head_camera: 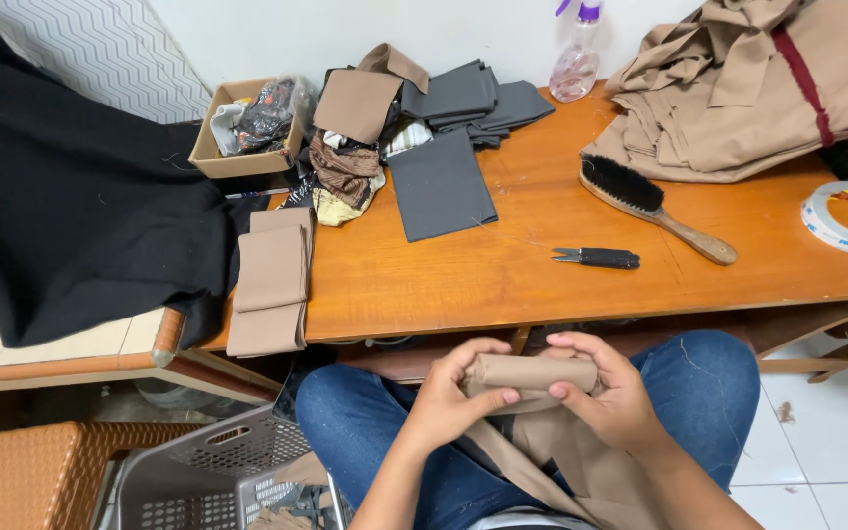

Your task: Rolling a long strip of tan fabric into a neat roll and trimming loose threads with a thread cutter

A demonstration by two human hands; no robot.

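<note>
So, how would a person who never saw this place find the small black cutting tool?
Start at the orange wooden table. Near its front edge, left of the wooden-handled brush with black bristles, lies the small black-handled thread snips. It is the only metal-bladed tool there, lying alone on bare wood.

We see one package: an open brown cardboard box (247,132) at the counter's (503,265) far left, rectangular, stuffed with a crumpled plastic bag (265,110) of dark patterned stuff and white scraps. No labels, signs or screens that we can make out.
</note>
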